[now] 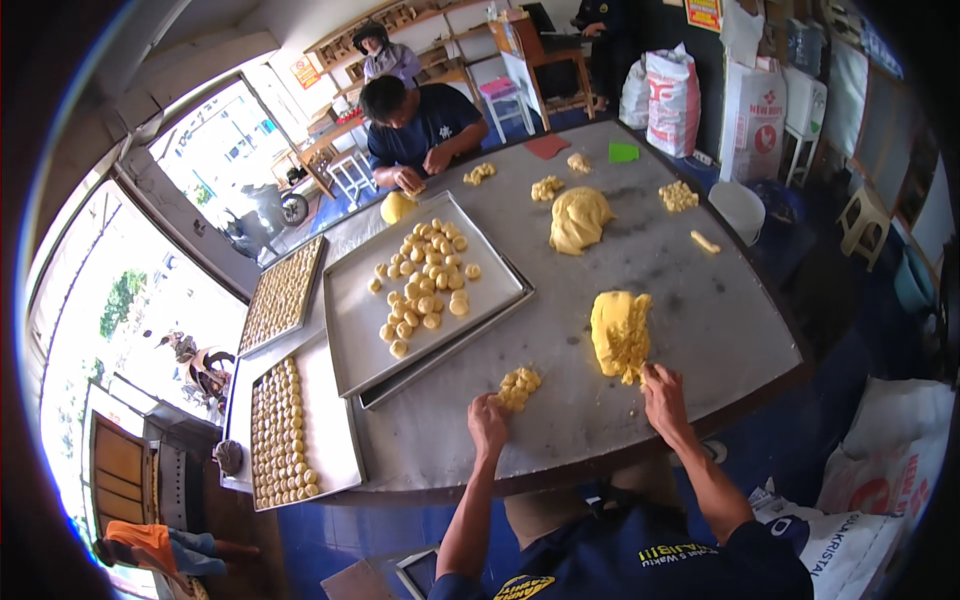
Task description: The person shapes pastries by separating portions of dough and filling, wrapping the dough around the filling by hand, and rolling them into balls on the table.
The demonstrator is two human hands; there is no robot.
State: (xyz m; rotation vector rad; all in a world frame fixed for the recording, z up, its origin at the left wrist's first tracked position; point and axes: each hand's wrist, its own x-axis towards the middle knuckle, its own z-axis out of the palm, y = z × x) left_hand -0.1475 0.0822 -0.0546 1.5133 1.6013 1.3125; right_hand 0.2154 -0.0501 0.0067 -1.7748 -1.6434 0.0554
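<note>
Left hand (488, 422) at a small heap of pale yellow dough pieces (519, 389), right hand (663, 393) at a torn yellow dough block (619, 335)

Closest to me is the person in a dark navy T-shirt (640, 555), both bare forearms stretched over a broad grey metal-topped table (560, 430). The left hand has its fingers drawn narrowly together at the heap's near edge; I can't tell whether a bit is pinched between them. The right hand, curled with thumb near fingers, touches the block's lower right corner; whether it grips a piece I can't make out. The block lies just ahead of that hand, rough and crumbly along its right side.

Over to the left sits a shallow metal tray (333, 400) with round dough balls (282, 435) set in tight rows. Farther in, a large silvery rectangular tray (480, 310) carries a loose pile of pale dough balls (425, 270). Beyond the block rests a big smooth yellow dough mound (580, 220), and past it a flat green plastic piece (623, 152) and a flat red one (547, 146).

Across the table a co-worker in a dark T-shirt (430, 125) bends beside a rounded yellow lump (397, 208). A white bucket (738, 212) and a red-and-white sack (671, 100) stand behind.
</note>
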